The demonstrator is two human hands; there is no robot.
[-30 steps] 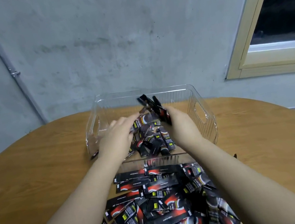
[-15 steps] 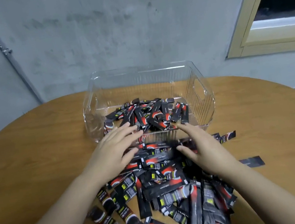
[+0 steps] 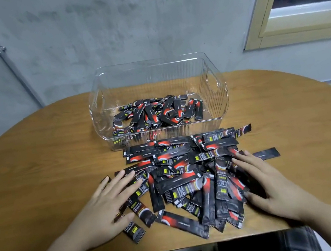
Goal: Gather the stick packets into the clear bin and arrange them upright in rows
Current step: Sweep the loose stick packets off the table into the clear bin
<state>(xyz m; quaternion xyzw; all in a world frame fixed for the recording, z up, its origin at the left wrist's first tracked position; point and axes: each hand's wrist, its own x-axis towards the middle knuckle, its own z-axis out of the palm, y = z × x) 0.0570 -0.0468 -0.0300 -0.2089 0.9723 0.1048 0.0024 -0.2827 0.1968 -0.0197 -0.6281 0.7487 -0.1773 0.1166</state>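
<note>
— Near the tabletop's (image 3: 36,169) front edge, what lies loose?
— Stick packets (image 3: 190,176), one heap, flat and crisscrossed. Left hand (image 3: 105,205) and right hand (image 3: 264,183) rest on its two flanks, fingers straight, gripping nothing.
— And the clear bin (image 3: 215,86)?
— Just behind the heap, toward the far edge; a layer of packets lies flat inside, none upright.
— Step in hand?
— Gathering, seemingly. Next move likely calls for both hands to close inward, bunch a handful and lift it over the near wall.
</note>
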